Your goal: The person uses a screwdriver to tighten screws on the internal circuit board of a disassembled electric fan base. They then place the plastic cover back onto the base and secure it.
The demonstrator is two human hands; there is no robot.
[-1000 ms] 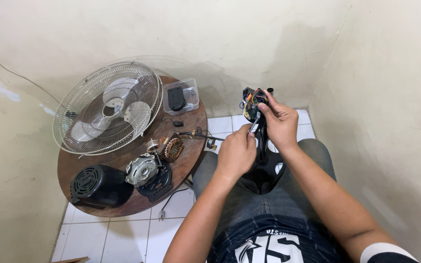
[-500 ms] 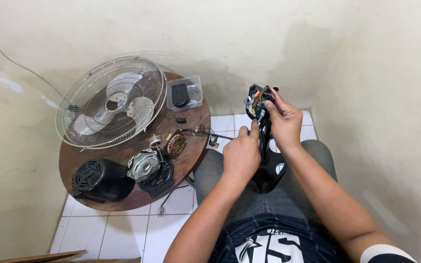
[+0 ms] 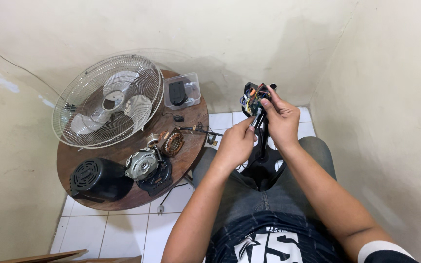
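Here, a seated person holds the black fan stand housing (image 3: 258,146) upright above the lap, its lower part resting between the knees. The right hand (image 3: 282,119) grips the top of the housing, its fingers (image 3: 268,100) closed around the exposed switch module (image 3: 252,97), where coloured wires and a small circuit part show. The left hand (image 3: 236,142) sits just below and to the left of the module, its fingers (image 3: 249,127) pinched on a thin silvery tool or pin whose tip meets the underside of the module; what exactly it is cannot be told.

To the left of both hands stands a round wooden desk (image 3: 123,197). On it, well apart from the fingers, lie the fan guard with blades (image 3: 105,100), a clear plastic box (image 3: 182,91), a copper-wound stator (image 3: 174,143), a silver motor end plate (image 3: 142,164) and a black motor cover (image 3: 96,178). A black cord (image 3: 205,130) runs from the desk toward the left hand.

Risk, as a judgement: the pinched tool may slip off the module and nick a wire, since the housing is steadied only by one hand and the knees. A loosened small part could also drop to the tiled floor (image 3: 123,234).
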